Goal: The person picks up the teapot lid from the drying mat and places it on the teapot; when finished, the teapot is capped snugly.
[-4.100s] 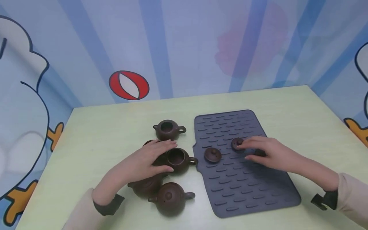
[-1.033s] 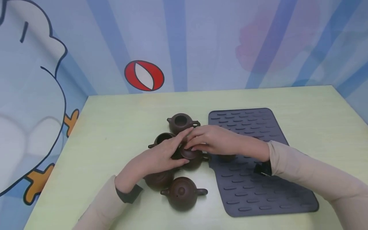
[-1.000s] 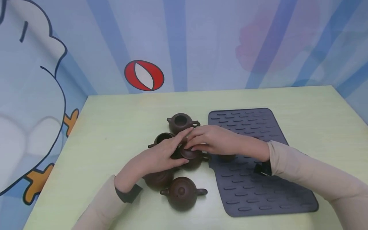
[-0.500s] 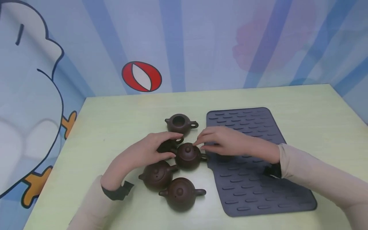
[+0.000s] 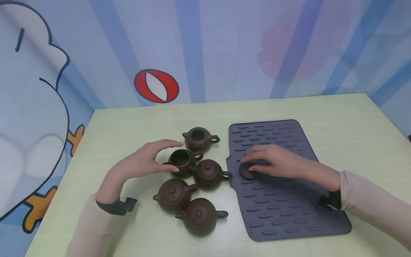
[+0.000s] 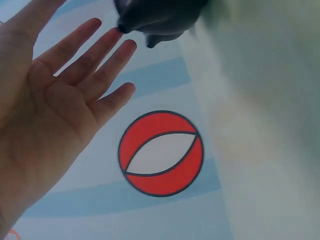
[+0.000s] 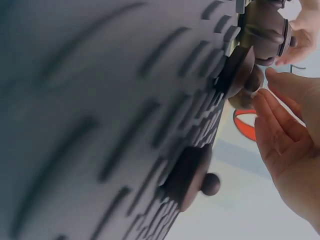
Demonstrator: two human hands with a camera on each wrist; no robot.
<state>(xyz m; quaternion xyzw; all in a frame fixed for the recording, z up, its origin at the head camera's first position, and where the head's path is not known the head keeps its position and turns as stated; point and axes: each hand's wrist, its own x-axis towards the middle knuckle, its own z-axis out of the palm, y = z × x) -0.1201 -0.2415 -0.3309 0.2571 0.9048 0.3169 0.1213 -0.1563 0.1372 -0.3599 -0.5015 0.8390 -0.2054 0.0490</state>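
Note:
My left hand [image 5: 142, 160] is spread beside a lidless brown teapot [image 5: 181, 165], its thumb tip overlapping the pot in the head view; whether it touches is unclear. The palm [image 6: 55, 105] faces the left wrist camera, holding nothing. On the dark grey mat [image 5: 273, 214] lies a round brown lid [image 5: 246, 172], with my right hand [image 5: 282, 162] over it. The right wrist view shows the fingertips close to the knob of that lid [image 7: 240, 75], not closed round it. Another lid [image 7: 187, 175] lies on the mat, hidden under the hand in the head view.
A second lidless teapot [image 5: 197, 140] stands at the back. Lidded teapots stand in front: one [image 5: 208, 175] near the mat's left edge, another [image 5: 173, 196] at the left, and a third [image 5: 200, 217] nearest the camera. A printed wall rises behind the table [image 5: 128, 125].
The right hand has let go of the lid now seated on the middle teapot and moved right to a lid on the mat. The left hand has drawn back to the left.

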